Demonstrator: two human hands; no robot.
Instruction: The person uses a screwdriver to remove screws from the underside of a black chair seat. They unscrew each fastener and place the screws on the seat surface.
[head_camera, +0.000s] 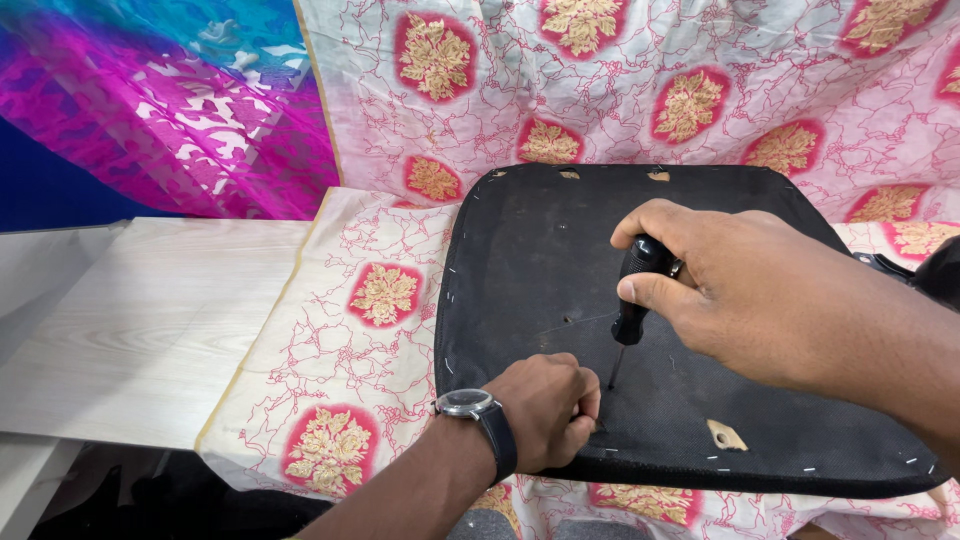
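Note:
A black fabric-covered seat pad (540, 250) lies upside down on a patterned cloth, its edge lined with small staples. My right hand (740, 285) grips the black handle of a screwdriver (632, 300), which stands nearly upright with its tip on the pad. My left hand (545, 405), with a wristwatch (470, 405) on the wrist, rests on the pad's near edge beside the tip, its fingers curled shut; whether they pinch anything is hidden.
The pink and white cloth with gold motifs (360, 330) covers a pale wooden table (150, 320) and hangs behind. A magenta and blue fabric (160, 100) hangs at the back left. A torn spot (725, 435) shows on the pad.

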